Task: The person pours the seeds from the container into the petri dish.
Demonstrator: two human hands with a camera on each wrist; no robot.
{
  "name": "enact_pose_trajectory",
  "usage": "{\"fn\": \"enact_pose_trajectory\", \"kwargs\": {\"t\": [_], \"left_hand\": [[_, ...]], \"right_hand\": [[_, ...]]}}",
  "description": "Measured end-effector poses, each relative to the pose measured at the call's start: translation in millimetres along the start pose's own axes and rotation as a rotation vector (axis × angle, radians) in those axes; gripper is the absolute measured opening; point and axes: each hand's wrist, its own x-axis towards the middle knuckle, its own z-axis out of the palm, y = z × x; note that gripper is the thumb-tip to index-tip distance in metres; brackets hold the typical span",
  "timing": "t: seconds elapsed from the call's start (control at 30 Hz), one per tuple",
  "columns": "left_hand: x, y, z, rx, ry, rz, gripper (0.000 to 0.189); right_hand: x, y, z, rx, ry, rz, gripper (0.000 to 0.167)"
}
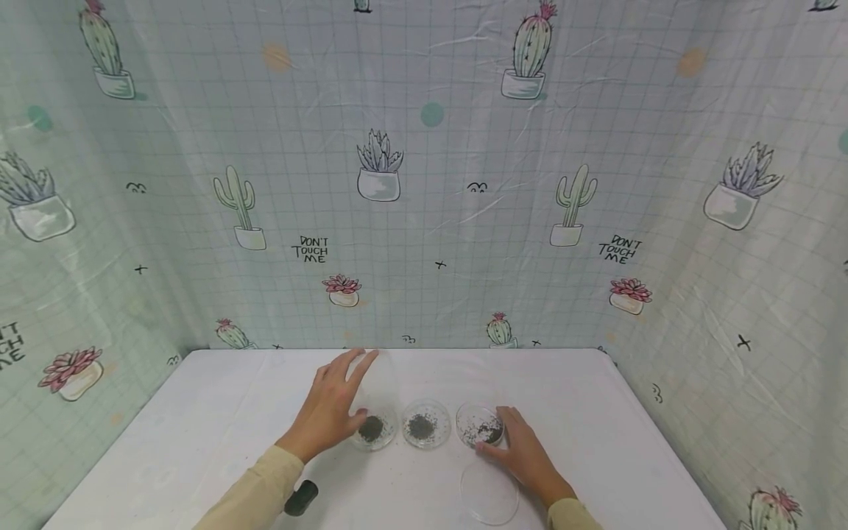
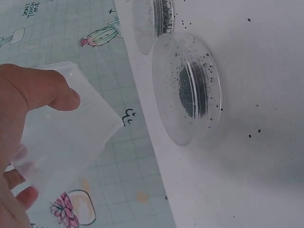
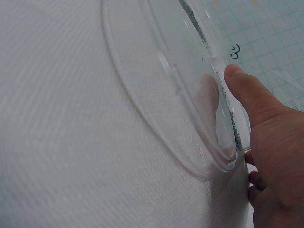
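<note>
In the head view my left hand (image 1: 331,408) is above the left petri dish (image 1: 375,428). Its thumb and fingers hold a translucent, straight-edged plastic container (image 2: 78,114), which barely shows from above. Dark granules lie heaped in that dish and in the middle petri dish (image 1: 426,425). On the right, my right hand (image 1: 526,449) grips the right petri dish (image 1: 472,427) by its rim, thumb at the near side and fingers at the far side. Dark granules in this dish are gathered toward the hand. The right wrist view shows them as a dark line along its edge.
A clear round lid (image 1: 490,495) lies on the white table (image 1: 397,500) in front of the right dish. Stray dark granules (image 2: 254,133) are scattered on the tabletop. A dark oblong object (image 1: 301,498) is beside the left sleeve. A cactus-print curtain (image 1: 424,221) stands behind and at both sides.
</note>
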Motion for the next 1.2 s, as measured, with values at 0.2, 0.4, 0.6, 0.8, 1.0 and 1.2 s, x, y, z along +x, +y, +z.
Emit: {"fn": "enact_pose_trajectory", "kwargs": {"t": [0.2,0.4,0.6,0.8,1.0,1.2], "left_hand": [[-5.0,-3.1,-3.1,0.002,-0.007,-0.056,0.104],[-10.5,-6.9,-4.7,0.014,-0.01,-0.112,0.105],[-16.8,-12.1,-4.2,0.005,0.005,-0.157,0.105],[-24.1,-14.8,-3.6,-0.02,-0.022,-0.251,0.105],[-31.9,-19.8,-0.5,-0.025,-0.061,-0.331,0.107],[-36.3,-23.3,0.7,-0.058,-0.108,-0.4,0.105]], "right_hand": [[-0.3,0,0,0.008,-0.007,0.009,0.094],[-0.6,0,0,0.006,-0.012,0.018,0.094],[-1.6,-2,-2,0.007,-0.013,0.025,0.094],[-1.7,-2,-2,0.009,-0.013,0.016,0.093],[-0.9,0,0,0.013,-0.01,0.002,0.093],[-1.3,-1,-1,0.007,-0.005,0.01,0.094]]}}
